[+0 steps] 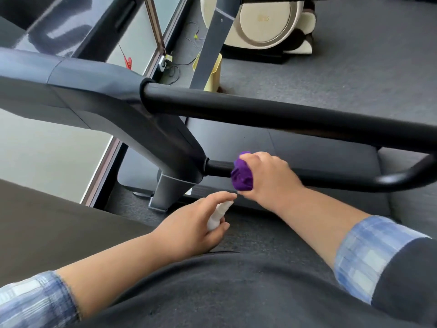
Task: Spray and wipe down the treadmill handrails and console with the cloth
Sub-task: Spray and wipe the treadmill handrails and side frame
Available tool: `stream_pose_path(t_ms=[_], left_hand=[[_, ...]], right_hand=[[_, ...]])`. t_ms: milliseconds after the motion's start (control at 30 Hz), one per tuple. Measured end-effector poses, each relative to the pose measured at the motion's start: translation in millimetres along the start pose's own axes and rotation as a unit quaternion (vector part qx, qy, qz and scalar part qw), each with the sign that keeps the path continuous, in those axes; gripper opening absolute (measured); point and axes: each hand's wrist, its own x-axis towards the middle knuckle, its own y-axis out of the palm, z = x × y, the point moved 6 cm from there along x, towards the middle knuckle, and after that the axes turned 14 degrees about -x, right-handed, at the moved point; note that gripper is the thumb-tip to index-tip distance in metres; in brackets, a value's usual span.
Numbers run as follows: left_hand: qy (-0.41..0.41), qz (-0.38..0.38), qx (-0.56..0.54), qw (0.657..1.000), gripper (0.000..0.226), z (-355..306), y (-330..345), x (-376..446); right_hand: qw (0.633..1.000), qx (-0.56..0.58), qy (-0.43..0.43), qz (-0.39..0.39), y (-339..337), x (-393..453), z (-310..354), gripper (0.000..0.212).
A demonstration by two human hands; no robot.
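Note:
My right hand [267, 176] grips a bunched purple cloth [241, 174] wrapped round the lower black handrail [331, 179], close to where the rail joins the grey console arm [165, 143]. Below and to the left, my left hand [194, 223] holds a small white spray bottle [216, 215], its nozzle end pointing up towards the cloth. The upper black handrail [272, 114] runs across the middle of the view, above both hands. The console's dark underside [59, 91] fills the left side.
A grey treadmill deck [307, 150] lies under the rails. A yellow bin [214, 72] and loose cables sit by the window frame at the back. A cream and brown machine [267, 22] stands at the top right on grey carpet.

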Motion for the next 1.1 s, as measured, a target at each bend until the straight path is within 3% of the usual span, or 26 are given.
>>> stream_pose_path(t_ms=[167, 333, 467, 633, 833, 967, 1100], left_hand=[[-0.009, -0.009, 0.012, 1.0, 0.054, 18, -22, -7], [0.004, 0.013, -0.006, 1.0, 0.058, 20, -23, 4], [0.031, 0.03, -0.023, 0.999, 0.059, 8, -19, 20], [0.046, 0.046, -0.037, 0.997, 0.06, 9, -24, 24], [0.033, 0.037, -0.045, 0.998, 0.062, 27, -43, 18], [0.024, 0.033, -0.032, 0.999, 0.061, 37, -51, 12], [0.025, 0.032, -0.033, 0.999, 0.059, 32, -45, 18]], right_hand=[[0.998, -0.006, -0.047, -0.029, 6, 35, 81, 0.068], [0.998, 0.007, -0.067, -0.016, 5, 32, 65, 0.069], [0.999, 0.001, -0.024, 0.023, -1, 24, 35, 0.068], [0.999, 0.015, 0.038, 0.016, 0, 4, -2, 0.068], [0.998, 0.042, -0.026, 0.026, 1, 32, 51, 0.083], [0.996, 0.067, -0.035, 0.046, -3, 51, 77, 0.054], [0.997, 0.043, -0.038, 0.043, -6, 45, 71, 0.047]])
